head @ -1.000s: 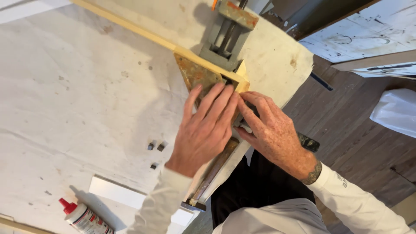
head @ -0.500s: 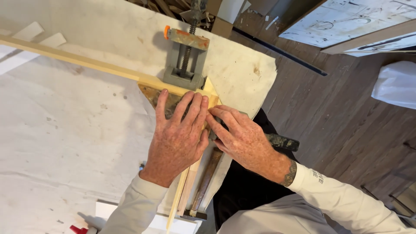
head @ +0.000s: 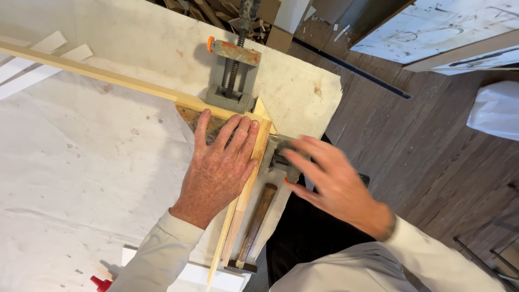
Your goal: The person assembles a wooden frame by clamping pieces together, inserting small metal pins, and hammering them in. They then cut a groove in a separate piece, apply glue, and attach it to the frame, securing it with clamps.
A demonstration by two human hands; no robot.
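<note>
The left hand (head: pixel 221 165) lies flat, fingers spread, on a pale wood strip (head: pixel 246 184) where it meets a second long strip (head: pixel 97 73) at a corner, held in a grey corner clamp (head: pixel 232 81) on the white-covered tabletop (head: pixel 81 178). The right hand (head: pixel 332 181), blurred and open, hovers just beside the clamp's near screw (head: pixel 278 159). A wooden-handled hammer (head: pixel 254 227) lies alongside the strip.
</note>
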